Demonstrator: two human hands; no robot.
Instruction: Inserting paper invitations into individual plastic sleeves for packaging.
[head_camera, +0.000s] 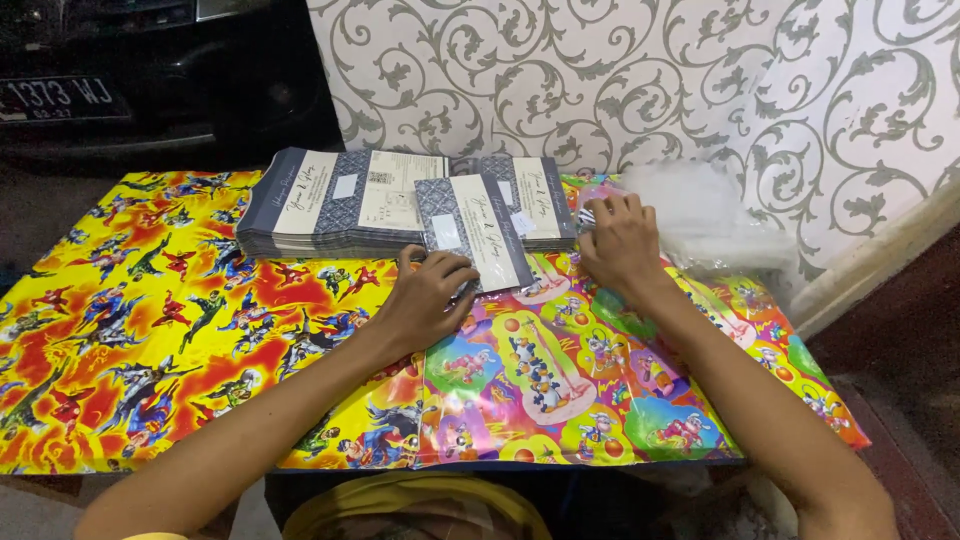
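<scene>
My left hand (428, 298) rests on the near end of a grey-blue and cream printed card (478, 232) lying on the colourful cartoon-print table cover (150, 320), fingers curled on its lower edge. My right hand (620, 243) sits just right of the card, fingertips pressed on the edge of a low stack of similar cards (535, 200) and next to a pile of clear plastic sleeves (700, 215). A taller stack of the same cards (330, 205) lies to the left at the back.
A wall with grey scroll-pattern paper (640, 80) stands behind the table. A dark vehicle bumper (120, 90) is at the back left. Yellow cloth (420, 505) lies on my lap below the table's front edge.
</scene>
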